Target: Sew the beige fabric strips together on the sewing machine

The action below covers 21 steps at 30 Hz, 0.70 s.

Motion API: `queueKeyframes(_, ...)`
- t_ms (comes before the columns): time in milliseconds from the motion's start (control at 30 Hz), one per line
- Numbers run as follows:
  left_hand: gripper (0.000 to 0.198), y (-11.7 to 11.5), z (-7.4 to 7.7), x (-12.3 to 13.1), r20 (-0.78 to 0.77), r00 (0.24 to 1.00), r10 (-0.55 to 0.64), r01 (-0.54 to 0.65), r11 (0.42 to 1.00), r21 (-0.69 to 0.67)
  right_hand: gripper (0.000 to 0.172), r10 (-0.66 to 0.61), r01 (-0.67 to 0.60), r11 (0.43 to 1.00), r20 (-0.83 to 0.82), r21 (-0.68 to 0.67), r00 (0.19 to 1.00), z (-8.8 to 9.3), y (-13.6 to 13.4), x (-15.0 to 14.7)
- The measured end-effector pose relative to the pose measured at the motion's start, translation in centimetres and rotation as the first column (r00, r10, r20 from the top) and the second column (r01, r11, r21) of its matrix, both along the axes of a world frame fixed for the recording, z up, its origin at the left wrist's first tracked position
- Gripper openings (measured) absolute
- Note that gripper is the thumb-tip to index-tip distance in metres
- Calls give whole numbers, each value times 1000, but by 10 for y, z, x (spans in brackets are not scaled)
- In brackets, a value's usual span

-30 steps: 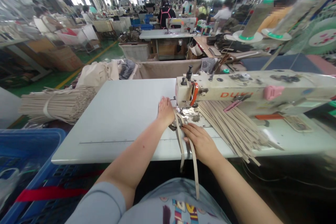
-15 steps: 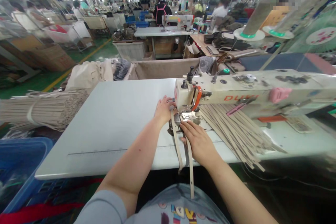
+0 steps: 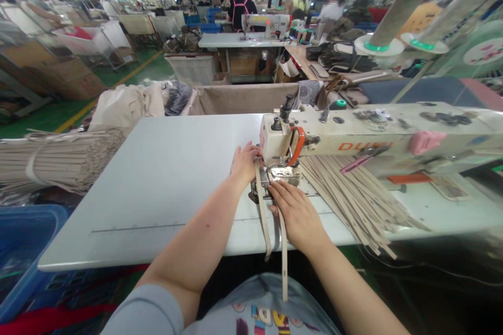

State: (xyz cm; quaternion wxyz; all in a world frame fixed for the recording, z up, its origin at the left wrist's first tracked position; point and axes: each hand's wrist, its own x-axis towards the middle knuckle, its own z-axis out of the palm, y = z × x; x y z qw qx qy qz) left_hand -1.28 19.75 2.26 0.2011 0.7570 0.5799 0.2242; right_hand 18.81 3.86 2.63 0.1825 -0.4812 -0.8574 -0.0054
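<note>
Bending its fingers, the left hand sits beside two pale strap ends that dangle over the table edge, the right hand lays close-together fingers over the right one, neither grip clear enough to tell, and loose straps fan out beneath the sewing machine.

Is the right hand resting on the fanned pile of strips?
No, the right hand is on a narrow strip that hangs past the edge of the sewing table, left of the fanned pile.
</note>
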Motion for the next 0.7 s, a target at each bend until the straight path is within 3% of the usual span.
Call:
queueKeyframes(433,26,4,-5,-1,-8,1000,-7,7,1000,-12,50,13,-14,999,12,29,1000,-1,1,-1)
queueKeyframes(700,34,4,-6,0,-4,1000,1,-1,1000,-10,48,15,-15,999,2,37,1000,-2,1,-1)
